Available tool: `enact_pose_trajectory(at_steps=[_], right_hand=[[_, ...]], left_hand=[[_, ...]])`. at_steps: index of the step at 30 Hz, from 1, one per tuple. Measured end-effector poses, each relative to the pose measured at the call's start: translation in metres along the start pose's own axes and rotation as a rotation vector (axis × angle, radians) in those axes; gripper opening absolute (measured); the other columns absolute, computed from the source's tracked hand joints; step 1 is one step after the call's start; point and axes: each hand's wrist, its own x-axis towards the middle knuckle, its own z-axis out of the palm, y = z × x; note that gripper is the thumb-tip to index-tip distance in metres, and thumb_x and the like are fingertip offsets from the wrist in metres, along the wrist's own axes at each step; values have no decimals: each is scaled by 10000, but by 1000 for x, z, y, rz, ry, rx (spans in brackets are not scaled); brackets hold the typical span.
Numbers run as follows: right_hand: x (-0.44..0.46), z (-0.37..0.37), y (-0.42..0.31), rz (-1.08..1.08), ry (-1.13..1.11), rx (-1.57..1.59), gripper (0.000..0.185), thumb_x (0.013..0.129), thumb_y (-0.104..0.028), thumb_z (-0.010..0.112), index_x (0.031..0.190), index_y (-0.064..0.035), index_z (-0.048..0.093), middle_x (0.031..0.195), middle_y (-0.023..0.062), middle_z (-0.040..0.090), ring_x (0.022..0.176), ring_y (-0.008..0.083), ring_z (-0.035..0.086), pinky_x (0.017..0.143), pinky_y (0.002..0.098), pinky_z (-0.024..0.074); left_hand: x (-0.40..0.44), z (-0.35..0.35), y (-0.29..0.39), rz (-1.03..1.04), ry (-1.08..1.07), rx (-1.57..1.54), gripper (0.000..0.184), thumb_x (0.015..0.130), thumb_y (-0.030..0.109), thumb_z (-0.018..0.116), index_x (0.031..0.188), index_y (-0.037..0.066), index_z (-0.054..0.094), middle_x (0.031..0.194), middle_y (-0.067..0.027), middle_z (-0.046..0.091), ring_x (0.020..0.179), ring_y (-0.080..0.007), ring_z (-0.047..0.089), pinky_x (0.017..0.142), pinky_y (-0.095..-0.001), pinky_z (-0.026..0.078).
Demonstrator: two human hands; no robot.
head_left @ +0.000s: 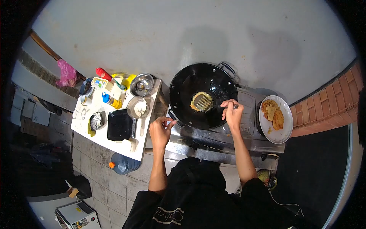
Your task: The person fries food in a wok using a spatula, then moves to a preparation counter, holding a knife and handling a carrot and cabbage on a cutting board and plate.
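Observation:
A black wok [183, 91] with two loop handles sits on the stove, oil glistening inside. Near its middle lies a small pale-gold fritter [195, 108], partly covered by the head of a slotted spatula [203, 104]. My right hand [232, 111] is closed around the spatula's handle above the wok's right rim. At the lower left rim, my left hand [161, 131] is closed in a pinch, its fingertips at the wok handle [173, 116]. To the right, a white plate [280, 134] carries several browned fried pieces [271, 111].
The metal stove [228, 147] backs onto a grey wall. A white side table [82, 124] at left bears a black square pan [119, 125], a bowl with white batter [139, 108], a steel bowl [142, 84] and bottles. A water jug [127, 164] stands on the floor.

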Motion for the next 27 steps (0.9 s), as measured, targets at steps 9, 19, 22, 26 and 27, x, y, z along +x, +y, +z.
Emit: enact_pose_trajectory(at_steps=[9,19,22,26,27], right_hand=[[0,4,15,-141,62,-143,229,829,-8,407,635,44,517,646,116,608,630,158,575,639,286,463],[-1,6,13,-139,66,-129,256,856,-20,402,626,38,501,629,118,599,601,164,568,605,291,453],[0,6,13,-133,59,-121,252,856,-14,403,630,38,501,626,120,597,596,162,564,595,289,449],[0,5,13,-145,56,-138,250,857,-10,406,631,38,503,625,119,596,592,157,562,588,286,446],[0,5,14,-162,53,-116,250,857,-9,405,631,36,502,625,117,596,592,154,562,587,284,445]], left_hand=[[-1,3,-4,6,19,-51,253,686,228,818,775,26,696,576,-89,531,496,-205,501,498,-339,390],[-1,5,-5,-27,19,-56,258,691,232,817,773,23,690,576,-90,529,495,-206,490,501,-340,391],[0,5,-4,-40,13,-55,259,690,233,818,763,21,689,575,-91,530,497,-205,493,502,-342,393],[-1,4,-2,-47,16,-56,253,690,233,816,760,24,693,574,-91,533,497,-204,497,503,-343,394],[-1,4,-1,-54,16,-62,251,692,234,815,762,26,695,574,-90,533,497,-204,499,502,-343,395]])
